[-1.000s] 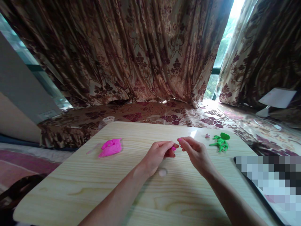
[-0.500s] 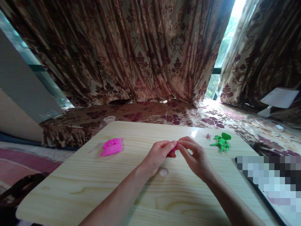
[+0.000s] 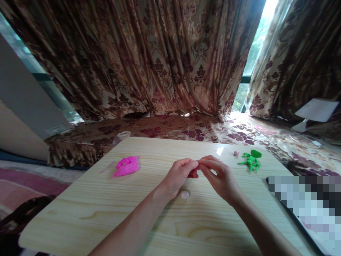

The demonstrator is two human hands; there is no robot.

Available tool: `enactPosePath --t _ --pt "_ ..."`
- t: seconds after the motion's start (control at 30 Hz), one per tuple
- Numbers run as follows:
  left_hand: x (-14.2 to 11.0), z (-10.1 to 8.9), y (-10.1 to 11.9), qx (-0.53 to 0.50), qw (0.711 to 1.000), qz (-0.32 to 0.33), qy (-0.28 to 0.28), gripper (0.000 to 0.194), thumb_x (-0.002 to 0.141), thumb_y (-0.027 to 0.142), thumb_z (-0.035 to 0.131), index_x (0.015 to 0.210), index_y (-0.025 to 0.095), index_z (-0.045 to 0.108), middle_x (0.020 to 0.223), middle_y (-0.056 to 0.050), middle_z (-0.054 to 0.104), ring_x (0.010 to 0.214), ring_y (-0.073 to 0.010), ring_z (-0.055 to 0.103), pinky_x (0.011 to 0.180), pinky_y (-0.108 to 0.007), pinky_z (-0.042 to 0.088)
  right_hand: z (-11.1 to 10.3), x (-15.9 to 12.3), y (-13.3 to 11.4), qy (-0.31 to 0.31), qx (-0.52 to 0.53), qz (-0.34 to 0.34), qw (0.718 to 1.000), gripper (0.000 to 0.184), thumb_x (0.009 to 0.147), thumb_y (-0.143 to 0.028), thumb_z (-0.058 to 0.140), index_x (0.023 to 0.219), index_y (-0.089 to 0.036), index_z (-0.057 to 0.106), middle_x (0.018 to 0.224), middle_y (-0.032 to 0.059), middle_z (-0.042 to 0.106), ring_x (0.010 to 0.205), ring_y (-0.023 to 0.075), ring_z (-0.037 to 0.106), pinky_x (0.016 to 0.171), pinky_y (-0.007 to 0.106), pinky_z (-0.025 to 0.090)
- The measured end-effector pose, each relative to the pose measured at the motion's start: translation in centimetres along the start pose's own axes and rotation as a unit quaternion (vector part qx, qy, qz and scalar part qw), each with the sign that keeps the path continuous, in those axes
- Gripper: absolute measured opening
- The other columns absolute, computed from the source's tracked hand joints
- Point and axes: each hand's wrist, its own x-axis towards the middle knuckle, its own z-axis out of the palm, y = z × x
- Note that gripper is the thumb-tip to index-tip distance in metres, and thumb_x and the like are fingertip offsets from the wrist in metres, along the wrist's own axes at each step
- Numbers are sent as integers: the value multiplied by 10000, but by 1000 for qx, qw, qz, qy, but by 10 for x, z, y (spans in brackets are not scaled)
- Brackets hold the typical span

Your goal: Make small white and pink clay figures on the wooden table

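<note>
Above the middle of the table, the fingertips of my left hand (image 3: pixel 181 174) and my right hand (image 3: pixel 218 177) meet. Both hands are closed in a pinch on a small bit of pink modelling clay (image 3: pixel 197 167), which the fingers almost wholly cover. A larger flattened lump of pink clay (image 3: pixel 127 167) lies on the table to the left, with a thin, pale strip beside it. Just below my left hand sits a small whitish round piece (image 3: pixel 184 194). Beyond my right hand, a green clay figure (image 3: pixel 250 160) with thin limbs lies near a small pinkish piece (image 3: pixel 236 153).
The wooden-topped table (image 3: pixel 87 213) stands before a cloth-covered ledge (image 3: pixel 170 128) and patterned curtains (image 3: pixel 170 64). A dark-edged, blurred-out flat object (image 3: pixel 306 209) lies at the right. A white lamp (image 3: pixel 317 109) stands on the ledge; a clear container (image 3: pixel 124 135) is behind the table's far left corner.
My right hand has moved left, from slightly apart with a pink bit at its fingertips, to touching my left fingertips. Less pink clay shows between the fingers now.
</note>
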Motion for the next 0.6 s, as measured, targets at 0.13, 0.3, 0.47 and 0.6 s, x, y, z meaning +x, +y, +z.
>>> enactPosePath --t 0.13,0.3,0.47,0.6 --pt "1 -1 -1 19 1000 15 3 255 800 344 508 716 129 617 675 -32 580 663 -119 503 674 -254 385 -2 0 4 29 12 24 999 195 825 -179 538 999 -199 625 882 36 608 766 140 583 655 259 475" --pt "2 -1 -2 19 999 25 -5 276 803 359 509 730 124 632 689 -34 585 685 -123 507 687 -255 381 -3 1 5 31 -11 2 999 103 808 -176 568 865 -189 653 843 27 596 712 122 569 630 253 467" --pt "2 0 -1 -5 1000 21 -13 295 817 359 484 701 126 624 676 -27 576 679 -119 507 692 -258 386 -2 2 5 53 -26 -11 998 111 809 -151 559 843 -191 657 822 26 589 731 129 562 635 257 459" --pt "2 1 -1 7 1000 3 -7 243 788 334 532 726 124 635 664 -23 578 654 -108 496 672 -247 384 -1 2 5 48 -26 -19 998 142 826 -149 530 875 -199 654 847 31 588 764 138 564 651 265 463"
